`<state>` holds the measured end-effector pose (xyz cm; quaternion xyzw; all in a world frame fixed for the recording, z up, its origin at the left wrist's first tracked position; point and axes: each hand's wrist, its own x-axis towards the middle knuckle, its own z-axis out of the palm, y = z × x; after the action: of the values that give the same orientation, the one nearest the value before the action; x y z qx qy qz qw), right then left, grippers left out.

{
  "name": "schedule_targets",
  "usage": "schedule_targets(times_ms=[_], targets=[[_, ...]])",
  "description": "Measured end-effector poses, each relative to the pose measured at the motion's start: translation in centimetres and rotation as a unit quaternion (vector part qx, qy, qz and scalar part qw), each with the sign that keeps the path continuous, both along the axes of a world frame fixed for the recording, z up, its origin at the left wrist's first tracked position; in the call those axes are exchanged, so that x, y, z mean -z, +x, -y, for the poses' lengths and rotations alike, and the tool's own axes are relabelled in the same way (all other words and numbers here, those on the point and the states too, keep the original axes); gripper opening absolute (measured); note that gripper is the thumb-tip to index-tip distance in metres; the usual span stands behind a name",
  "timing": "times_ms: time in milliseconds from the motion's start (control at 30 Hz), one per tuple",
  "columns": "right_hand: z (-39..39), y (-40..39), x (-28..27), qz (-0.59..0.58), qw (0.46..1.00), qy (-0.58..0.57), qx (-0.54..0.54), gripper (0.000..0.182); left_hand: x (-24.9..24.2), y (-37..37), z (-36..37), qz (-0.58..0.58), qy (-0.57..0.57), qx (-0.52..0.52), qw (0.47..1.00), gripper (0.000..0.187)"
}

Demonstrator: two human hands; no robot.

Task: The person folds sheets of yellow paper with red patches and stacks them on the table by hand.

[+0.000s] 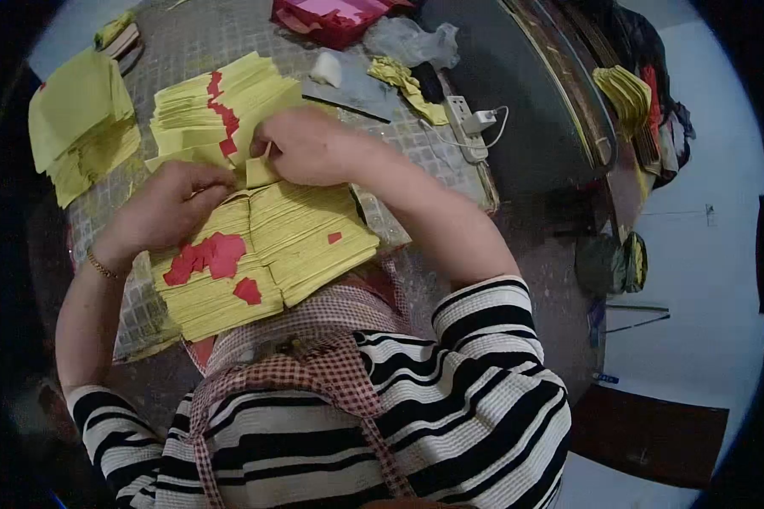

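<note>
Between thumb and fingers, my right hand [307,146] pinches a folded piece of yellow paper [261,172]. My left hand [171,206] is closed at the left side of this paper, its fingertips pressed together on the edge. Just below both hands lie two side-by-side rows of tightly packed folded yellow papers [310,233]. Loose red paper scraps [221,254] rest on the left row, and one small scrap sits on the right row. Beyond my hands is a fanned stack of yellow papers [182,106] with a line of red pieces across it.
Another yellow paper pile [81,114] lies at the table's left. At the back are a red container [335,21], a clear plastic bag [412,42] and a crumpled yellow cloth-like item [407,89]. A power strip [467,127] with a plugged-in charger lies at the right edge.
</note>
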<state>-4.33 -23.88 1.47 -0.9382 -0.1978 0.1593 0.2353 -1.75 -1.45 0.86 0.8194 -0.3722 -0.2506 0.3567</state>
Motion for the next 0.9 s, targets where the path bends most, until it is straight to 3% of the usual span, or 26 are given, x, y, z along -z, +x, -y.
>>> schedule_targets(times_ms=[133, 233, 400, 467, 633, 800, 900], targets=[[-1.3, -0.3, -0.1, 0.103, 0.985, 0.025, 0.137, 0.027, -1.5, -1.2, -0.4, -0.037, -0.010, -0.074, 0.996, 0.024], [-1.3, -0.2, 0.2, 0.075, 0.981, 0.091, 0.152, 0.025, -1.3, -0.3, -0.8, -0.008, 0.033, -0.115, 0.993, 0.020], [-1.0, -0.8, 0.3, 0.085, 0.990, 0.111, 0.022, 0.027, 0.7, 1.7, -1.5, -0.057, 0.028, -0.179, 0.982, 0.022], [-1.5, -1.0, -0.6, -0.023, 0.994, 0.097, 0.038, 0.030, 0.1, 1.8, -1.3, -0.090, 0.044, -0.134, 0.986, 0.017], [-2.7, -0.6, -2.1, -0.028, 0.987, 0.051, 0.148, 0.030, -1.7, 1.6, -0.9, -0.077, 0.090, -0.053, 0.992, 0.018], [-2.4, -0.3, -0.9, 0.021, 0.968, 0.118, 0.222, 0.031, -0.2, 1.2, -1.0, -0.033, 0.005, -0.098, 0.995, 0.021], [-1.7, -0.6, -1.1, -0.020, 0.987, 0.094, 0.130, 0.029, 0.5, 2.0, -1.0, -0.033, 0.014, -0.111, 0.993, 0.021]])
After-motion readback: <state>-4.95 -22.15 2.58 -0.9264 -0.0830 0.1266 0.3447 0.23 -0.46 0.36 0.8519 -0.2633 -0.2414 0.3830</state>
